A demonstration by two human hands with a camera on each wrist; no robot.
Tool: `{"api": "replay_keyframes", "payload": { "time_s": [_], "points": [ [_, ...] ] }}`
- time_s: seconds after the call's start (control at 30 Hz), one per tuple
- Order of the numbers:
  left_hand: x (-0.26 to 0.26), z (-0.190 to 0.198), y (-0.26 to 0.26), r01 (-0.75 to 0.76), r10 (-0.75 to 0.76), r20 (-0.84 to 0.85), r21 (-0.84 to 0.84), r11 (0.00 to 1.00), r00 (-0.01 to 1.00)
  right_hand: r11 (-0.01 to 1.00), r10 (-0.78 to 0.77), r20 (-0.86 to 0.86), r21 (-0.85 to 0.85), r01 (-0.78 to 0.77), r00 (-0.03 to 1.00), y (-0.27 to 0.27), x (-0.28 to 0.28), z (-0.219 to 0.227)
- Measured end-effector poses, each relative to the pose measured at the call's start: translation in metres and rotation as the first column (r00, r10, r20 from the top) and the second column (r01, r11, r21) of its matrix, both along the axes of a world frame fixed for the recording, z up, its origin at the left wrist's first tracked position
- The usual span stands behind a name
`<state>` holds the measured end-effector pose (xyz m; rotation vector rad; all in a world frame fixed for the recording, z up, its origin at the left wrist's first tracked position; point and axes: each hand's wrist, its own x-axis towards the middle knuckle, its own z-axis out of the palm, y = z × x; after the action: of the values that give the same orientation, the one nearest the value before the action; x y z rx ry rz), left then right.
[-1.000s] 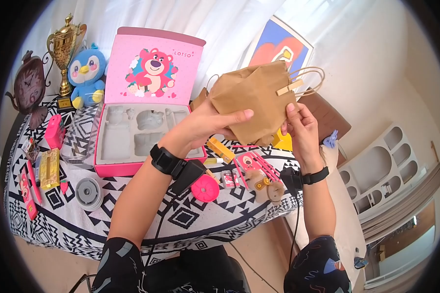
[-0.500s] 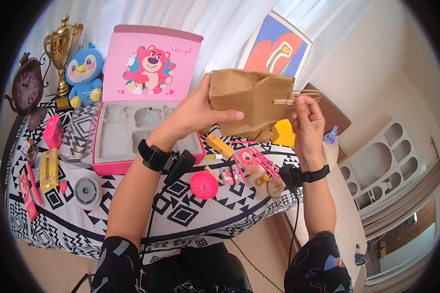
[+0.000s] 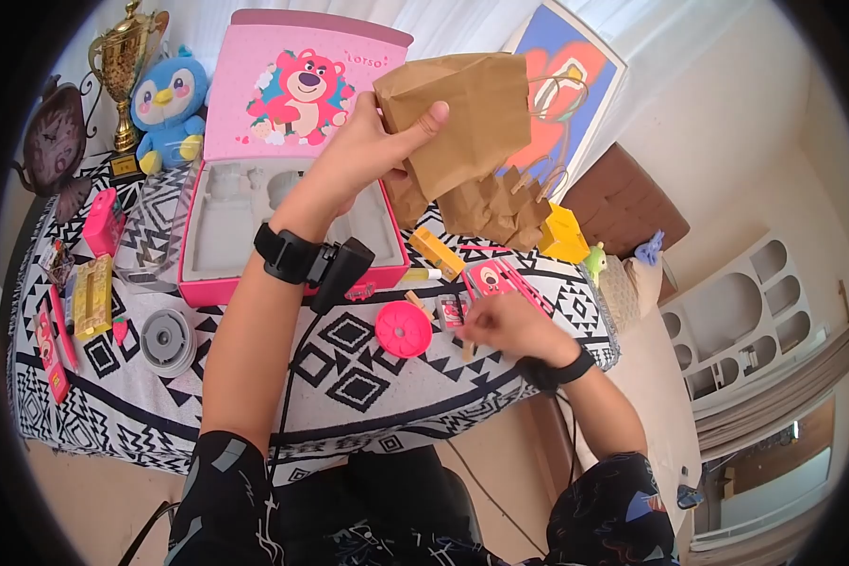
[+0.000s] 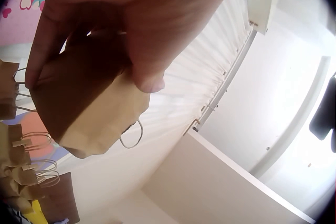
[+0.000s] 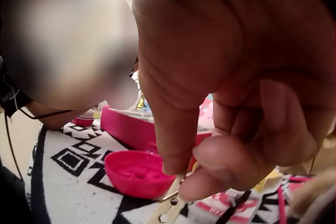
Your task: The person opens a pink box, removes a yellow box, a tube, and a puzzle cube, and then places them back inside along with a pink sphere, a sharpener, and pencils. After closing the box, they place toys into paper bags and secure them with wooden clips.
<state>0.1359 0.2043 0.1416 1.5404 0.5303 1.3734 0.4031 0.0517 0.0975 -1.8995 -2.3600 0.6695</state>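
Note:
My left hand point(image 3: 363, 146) grips a small brown paper bag point(image 3: 472, 123), thumb across its near face and fingers behind. The bag is tilted, with its looped handles sticking out to the right; in the left wrist view the bag point(image 4: 100, 108) hangs below the palm. Low over the table's right part, my right hand point(image 3: 519, 330) pinches a wooden clothespin point(image 5: 170, 205) between thumb and fingertips. Beside that hand lies a round pink dish point(image 3: 404, 329). Several more brown paper bags point(image 3: 491, 209) stand behind, under the held bag.
An open pink bear box point(image 3: 292, 283) with a grey moulded insert stands at the back centre. A yellow box point(image 3: 563, 236), an orange box point(image 3: 436, 253) and pink stationery lie to the right. Leftward are a grey round container point(image 3: 169, 341), a blue plush point(image 3: 170, 108) and a trophy point(image 3: 123, 75).
My right hand has taken the clothespin off the bag's handles and moved down to the table. The left hand has lifted the bag up and slightly left.

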Motion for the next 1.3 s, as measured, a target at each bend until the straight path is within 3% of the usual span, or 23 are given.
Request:
{"api": "replay_keyframes", "payload": {
  "time_s": [0.07, 0.17, 0.27, 0.3, 0.37, 0.43, 0.47, 0.53, 0.6, 0.63, 0.7, 0.77, 0.83, 0.9, 0.93, 0.97, 1.0, 1.07, 1.1, 1.27, 1.3],
  "points": [
    [0.000, 0.000, -0.001, 0.042, -0.042, -0.010, -0.024, 0.999, 0.999, 0.994, 0.054, 0.112, 0.086, -0.063, 0.992, 0.003, -0.005, -0.022],
    [0.004, -0.005, 0.005, 0.017, -0.022, -0.038, -0.124, 0.992, 0.999, 0.975, 0.047, 0.014, 0.215, -0.049, 0.999, 0.006, -0.012, -0.039],
    [0.003, -0.004, 0.000, 0.035, -0.047, -0.074, -0.160, 0.986, 0.996, 0.966, -0.029, 0.031, 0.258, 0.020, 0.999, 0.010, -0.016, -0.025],
    [0.002, -0.003, 0.000, 0.032, -0.044, -0.072, -0.158, 0.987, 0.996, 0.955, -0.048, -0.037, 0.291, 0.057, 0.998, 0.010, -0.015, -0.012],
    [0.001, -0.003, -0.001, 0.047, -0.068, -0.114, -0.177, 0.983, 0.991, 0.783, -0.078, -0.202, 0.593, 0.185, 0.976, 0.010, -0.018, 0.017],
    [0.001, 0.001, -0.009, 0.052, -0.072, -0.122, -0.155, 0.986, 0.990, 0.588, -0.127, -0.461, 0.678, 0.441, 0.878, 0.010, -0.017, 0.048],
    [0.002, 0.003, -0.013, 0.059, -0.076, -0.129, -0.130, 0.990, 0.989, 0.526, 0.051, -0.576, 0.710, 0.469, 0.816, 0.012, -0.021, 0.063],
    [0.003, 0.004, -0.014, 0.094, -0.117, -0.136, -0.163, 0.982, 0.984, 0.552, 0.078, -0.711, 0.614, 0.564, 0.699, 0.014, -0.016, 0.088],
    [0.003, 0.003, -0.016, 0.126, -0.155, -0.142, -0.194, 0.973, 0.978, 0.652, 0.075, -0.686, 0.583, 0.485, 0.724, 0.015, -0.009, 0.102],
    [0.004, 0.003, -0.016, 0.146, -0.174, -0.156, -0.178, 0.973, 0.972, 0.649, 0.076, -0.686, 0.585, 0.486, 0.724, 0.016, -0.006, 0.106],
    [0.002, 0.003, -0.015, 0.164, -0.191, -0.169, -0.162, 0.973, 0.967, 0.793, 0.059, -0.741, 0.442, 0.420, 0.669, 0.019, -0.003, 0.111],
    [-0.002, 0.005, -0.015, 0.267, -0.304, -0.265, -0.168, 0.949, 0.915, 0.841, 0.058, -0.745, 0.395, 0.369, 0.665, 0.024, -0.003, 0.111],
    [-0.003, 0.010, -0.021, 0.266, -0.304, -0.301, -0.161, 0.951, 0.904, 0.905, 0.042, -0.737, 0.314, 0.286, 0.674, 0.029, 0.001, 0.106],
    [0.001, 0.010, -0.025, 0.268, -0.305, -0.336, -0.154, 0.951, 0.891, 0.895, 0.084, -0.711, 0.361, 0.260, 0.698, 0.030, 0.000, 0.095],
    [0.006, 0.006, -0.025, 0.251, -0.273, -0.352, -0.110, 0.962, 0.895, 0.883, 0.128, -0.681, 0.410, 0.230, 0.721, 0.032, 0.003, 0.088],
    [0.011, 0.002, -0.023, 0.233, -0.240, -0.367, -0.065, 0.970, 0.899, 0.946, 0.140, -0.619, 0.315, 0.081, 0.773, 0.036, 0.020, 0.085],
    [0.018, -0.005, -0.019, 0.234, -0.241, -0.367, -0.064, 0.970, 0.898, 0.945, 0.139, -0.619, 0.315, 0.082, 0.773, 0.041, 0.030, 0.073],
    [0.028, -0.010, -0.016, 0.078, -0.011, -0.396, 0.153, 0.985, 0.918, 0.988, 0.056, -0.659, 0.147, 0.056, 0.750, 0.043, 0.034, 0.059],
    [0.029, -0.013, -0.015, 0.078, -0.011, -0.396, 0.153, 0.985, 0.918, 0.988, 0.056, -0.659, 0.147, 0.056, 0.750, 0.042, 0.036, 0.056],
    [0.026, 0.004, -0.039, 0.185, -0.140, -0.504, 0.040, 0.982, 0.852, 0.982, -0.165, -0.946, -0.183, -0.039, 0.279, 0.026, 0.030, 0.058],
    [0.027, 0.003, -0.040, 0.189, -0.144, -0.505, 0.038, 0.981, 0.851, 0.982, -0.168, -0.946, -0.185, -0.035, 0.277, 0.019, 0.024, 0.057]
  ]
}}
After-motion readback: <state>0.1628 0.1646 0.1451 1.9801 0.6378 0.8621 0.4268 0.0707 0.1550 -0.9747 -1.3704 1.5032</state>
